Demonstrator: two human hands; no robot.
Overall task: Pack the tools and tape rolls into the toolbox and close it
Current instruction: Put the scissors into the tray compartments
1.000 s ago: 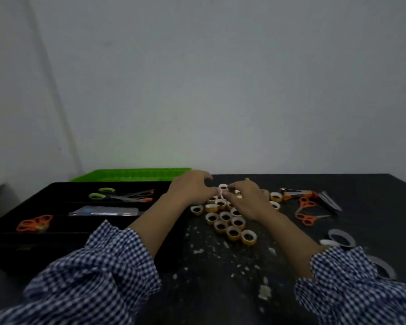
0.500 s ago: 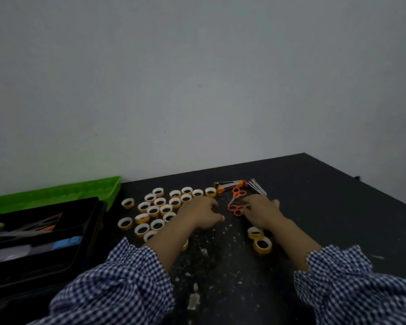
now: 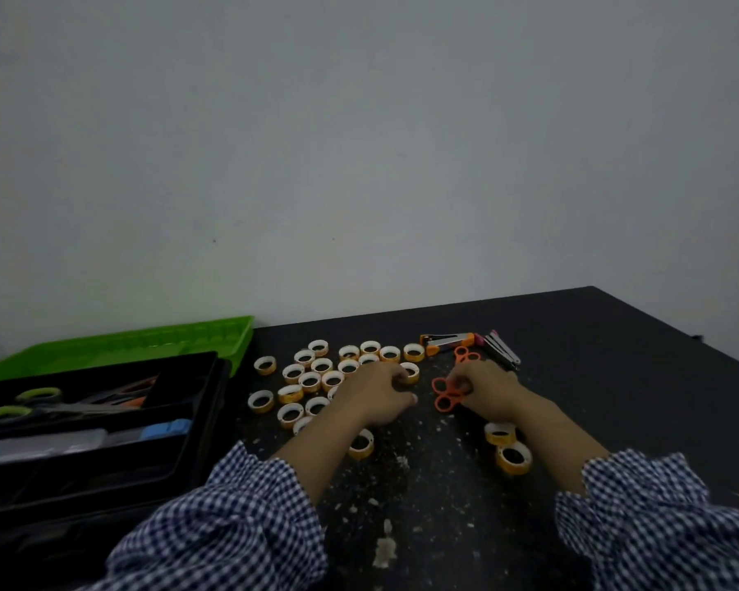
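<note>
The right hand point(image 3: 489, 388) curls its fingers round the looped plastic handles of the orange scissors point(image 3: 444, 394). The left hand point(image 3: 374, 396) bends its fingers against a small tape roll point(image 3: 411, 373), though I cannot tell if they grip it. Squat yellow ring-shaped tape rolls point(image 3: 312, 379) cluster on the matte black counter point(image 3: 615, 377), which is speckled with pale crumbs. The open black toolbox point(image 3: 214, 420) sits left, below a plain grey wall point(image 3: 359, 164).

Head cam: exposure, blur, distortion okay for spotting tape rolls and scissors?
Head view: dim, flat light, no glare; tape rolls and orange scissors contrast well against the black table; toolbox interior is underexposed; wide-angle tilts the table edge; checked sleeves near the bottom look soft.
</note>
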